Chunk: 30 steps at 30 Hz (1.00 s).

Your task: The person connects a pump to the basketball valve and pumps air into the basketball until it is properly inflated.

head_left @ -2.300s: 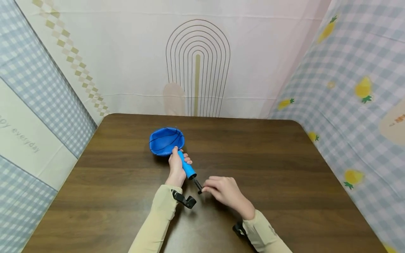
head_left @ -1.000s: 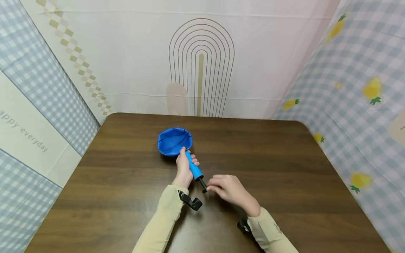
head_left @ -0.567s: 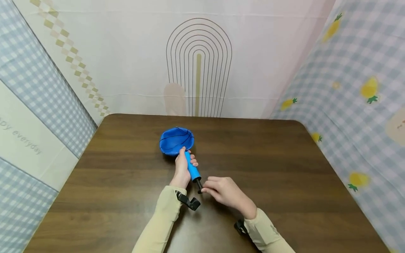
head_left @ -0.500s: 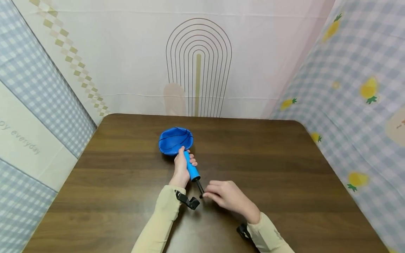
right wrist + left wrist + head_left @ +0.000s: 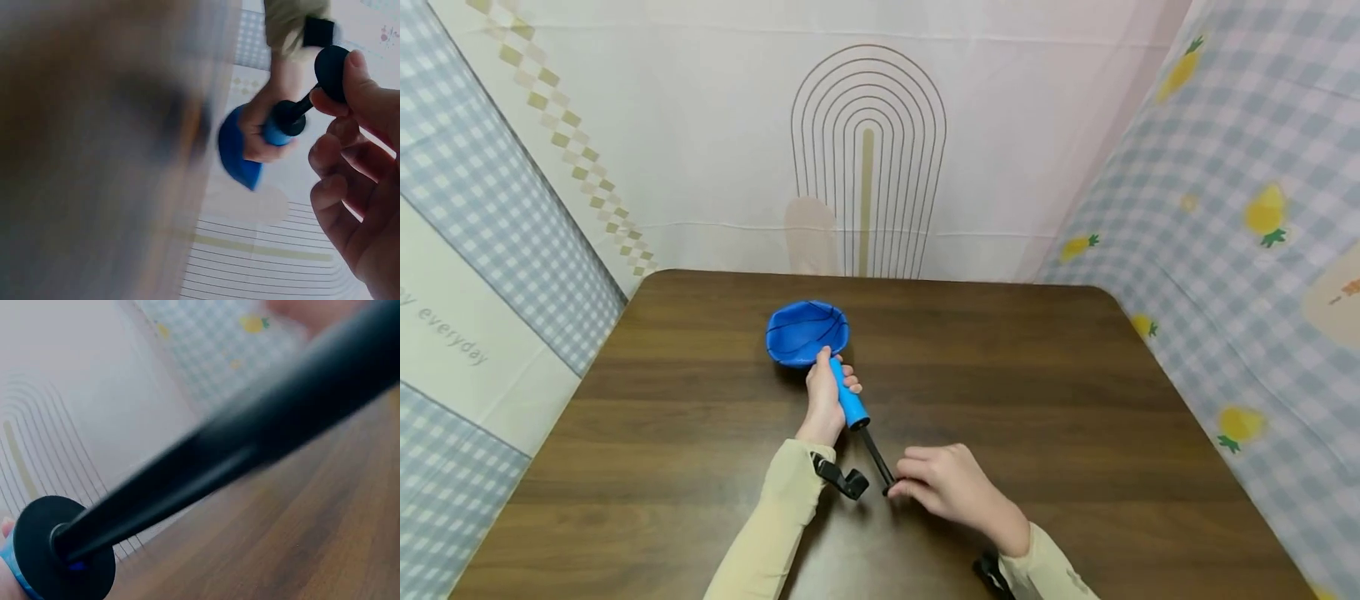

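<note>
A blue hand pump (image 5: 850, 406) lies in the grip of my left hand (image 5: 824, 398), fingers wrapped round its barrel. From the barrel's near end a black plunger rod (image 5: 876, 454) sticks out toward my right hand (image 5: 951, 490). The thumb and index finger of that hand pinch the round black end knob (image 5: 331, 73), seen close up in the right wrist view. Against the pump's far end sits a sunken, part-deflated blue ball (image 5: 807, 333) with black seam lines. In the left wrist view the rod (image 5: 187, 469) crosses the frame from the black end cap (image 5: 59, 550).
The brown wooden table (image 5: 1037, 400) extends all round the hands. A pale patterned cloth (image 5: 722, 150) hangs behind it, with checked cloth (image 5: 1210, 208) at the right side. Black camera mounts (image 5: 842, 477) are strapped on both wrists.
My right hand has moved toward the body and right, drawing the plunger rod farther out of the barrel. Earlier the rod was shorter. The left hand still holds the pump at the ball.
</note>
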{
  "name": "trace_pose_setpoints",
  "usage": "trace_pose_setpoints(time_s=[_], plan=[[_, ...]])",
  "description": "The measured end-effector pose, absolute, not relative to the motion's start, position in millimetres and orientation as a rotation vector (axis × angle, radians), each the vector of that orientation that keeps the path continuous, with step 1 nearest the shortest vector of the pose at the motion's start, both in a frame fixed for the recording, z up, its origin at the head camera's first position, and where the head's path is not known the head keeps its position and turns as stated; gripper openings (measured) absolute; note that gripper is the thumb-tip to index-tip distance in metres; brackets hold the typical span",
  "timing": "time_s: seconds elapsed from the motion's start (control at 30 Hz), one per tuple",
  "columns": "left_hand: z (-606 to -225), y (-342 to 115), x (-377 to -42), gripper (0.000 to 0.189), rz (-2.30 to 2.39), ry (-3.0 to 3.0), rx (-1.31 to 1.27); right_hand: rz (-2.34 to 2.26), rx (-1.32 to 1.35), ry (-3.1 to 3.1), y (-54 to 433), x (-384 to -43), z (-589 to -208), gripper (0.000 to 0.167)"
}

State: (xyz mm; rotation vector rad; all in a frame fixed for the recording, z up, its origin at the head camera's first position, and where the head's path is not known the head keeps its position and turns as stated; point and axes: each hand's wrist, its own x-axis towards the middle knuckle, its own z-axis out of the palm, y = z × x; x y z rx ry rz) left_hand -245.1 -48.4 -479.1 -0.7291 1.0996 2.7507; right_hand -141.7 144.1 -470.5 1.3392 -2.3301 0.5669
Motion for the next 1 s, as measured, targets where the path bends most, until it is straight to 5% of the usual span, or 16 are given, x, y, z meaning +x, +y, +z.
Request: trace_pose_setpoints(time_s=[0.33,1.0], plan=[[-464,-45,-238,0.027,2.775,1.157,-0.642,0.575,1.272,-2.319,119,-181,-469,0.015],[-475,-71,-250,0.027,2.761,1.034,-0.734,0.612,1.395,-2.262,141,-126,-465,0.014]])
